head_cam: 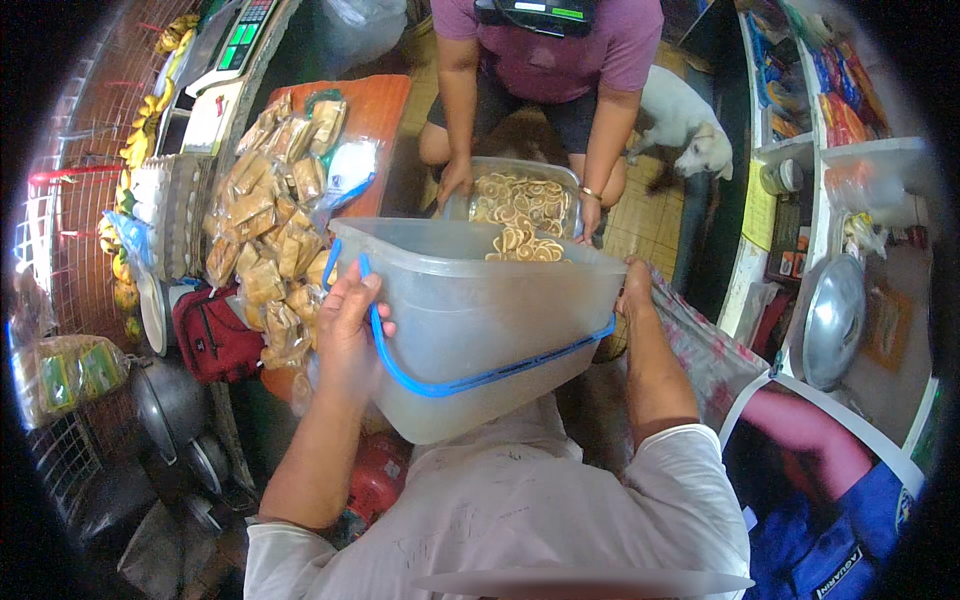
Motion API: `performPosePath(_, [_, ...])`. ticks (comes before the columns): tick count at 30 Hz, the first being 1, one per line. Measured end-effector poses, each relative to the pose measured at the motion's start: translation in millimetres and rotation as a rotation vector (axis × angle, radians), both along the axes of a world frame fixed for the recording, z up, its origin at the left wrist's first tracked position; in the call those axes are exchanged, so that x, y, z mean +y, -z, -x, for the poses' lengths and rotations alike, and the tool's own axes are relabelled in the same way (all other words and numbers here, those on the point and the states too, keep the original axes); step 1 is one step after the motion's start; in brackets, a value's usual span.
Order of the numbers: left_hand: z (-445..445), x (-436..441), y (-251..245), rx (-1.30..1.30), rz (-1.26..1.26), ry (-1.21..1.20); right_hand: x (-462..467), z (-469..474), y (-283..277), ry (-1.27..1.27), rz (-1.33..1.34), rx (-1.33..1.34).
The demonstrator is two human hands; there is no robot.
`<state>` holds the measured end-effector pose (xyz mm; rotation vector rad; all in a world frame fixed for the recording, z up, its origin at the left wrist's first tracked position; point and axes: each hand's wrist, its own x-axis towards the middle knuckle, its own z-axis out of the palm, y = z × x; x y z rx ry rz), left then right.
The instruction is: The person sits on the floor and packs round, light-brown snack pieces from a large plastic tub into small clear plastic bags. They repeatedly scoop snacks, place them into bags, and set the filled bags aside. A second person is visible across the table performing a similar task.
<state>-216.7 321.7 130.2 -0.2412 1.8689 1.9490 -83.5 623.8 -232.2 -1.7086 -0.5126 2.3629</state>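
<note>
Both my hands hold a large translucent plastic tub (pixel 480 322) with a blue carrying handle (pixel 442 388). My left hand (pixel 351 306) grips its left end, by the handle's joint. At the far right corner is my right hand (pixel 636 286), its fingers partly hidden behind the rim. The tub is tilted away from me, its base near my lap. Round spiral-patterned biscuits (pixel 525 244) lie at its far side. More such biscuits fill a clear plastic container (pixel 579 206) just beyond, held on both sides by another person's hands (pixel 454 180).
An orange table (pixel 390 112) at left carries a pile of bagged brown snacks (pixel 262 217). Egg trays (pixel 180 217), a digital scale (pixel 240 45) and a red bag (pixel 214 334) are beside it. A white dog (pixel 682 124) stands behind the other person. Shelves (pixel 810 150) line the right.
</note>
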Motion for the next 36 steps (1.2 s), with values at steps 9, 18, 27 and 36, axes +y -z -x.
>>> performPosePath(9, [-21, -14, 10, 0.003, 0.073, 0.003, -12, -7, -42, -0.019, -0.035, -0.005])
performPosePath(18, [-61, -45, 25, -0.048, 0.181, -0.122, -29, -28, -10, 0.002, -0.115, 0.021])
performPosePath(27, [-87, -80, 51, -0.066, 0.242, -0.078, -42, -55, -1, -0.178, -0.108, -0.034])
performPosePath(36, [-107, -92, 64, -0.047, 0.306, -0.062, -43, -61, 4, -0.245, -0.181, 0.008])
